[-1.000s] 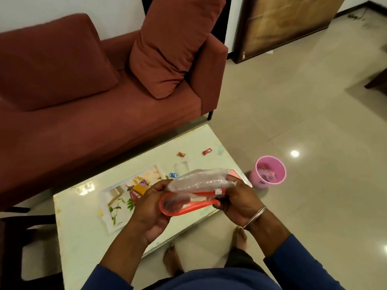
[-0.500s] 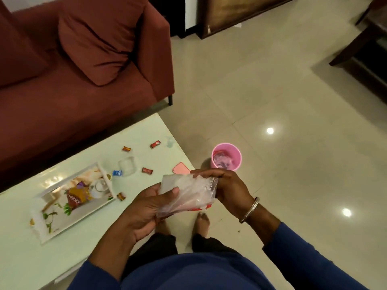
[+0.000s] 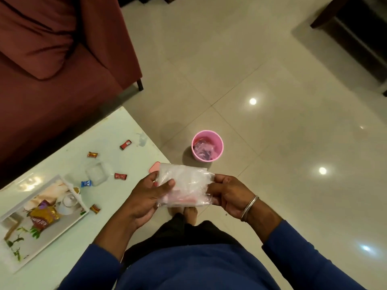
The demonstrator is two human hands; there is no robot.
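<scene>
A crumpled clear plastic bag (image 3: pixel 185 185) is held at waist height between both hands, with something red showing faintly through its lower part. My left hand (image 3: pixel 146 197) grips the bag's left side, thumb on top of the plastic. My right hand (image 3: pixel 227 194), with a metal bangle on the wrist, pinches the bag's right edge. A small pink bin (image 3: pixel 207 145) stands on the floor just beyond the bag and holds crumpled plastic.
A pale green table (image 3: pixel 117 130) lies to the left with several wrapped candies (image 3: pixel 120 176), a clear square lid (image 3: pixel 96 172), a pink card (image 3: pixel 154 167) and a printed tray (image 3: pixel 41 218) of snacks. A red sofa (image 3: pixel 62 80) is behind it. Dark furniture (image 3: pixel 360 34) stands far right.
The view has swung right and down, from the table toward the floor and the pink bin. The red ring-shaped object seen earlier is now wrapped inside the plastic bag, and both hands have spread the bag wider.
</scene>
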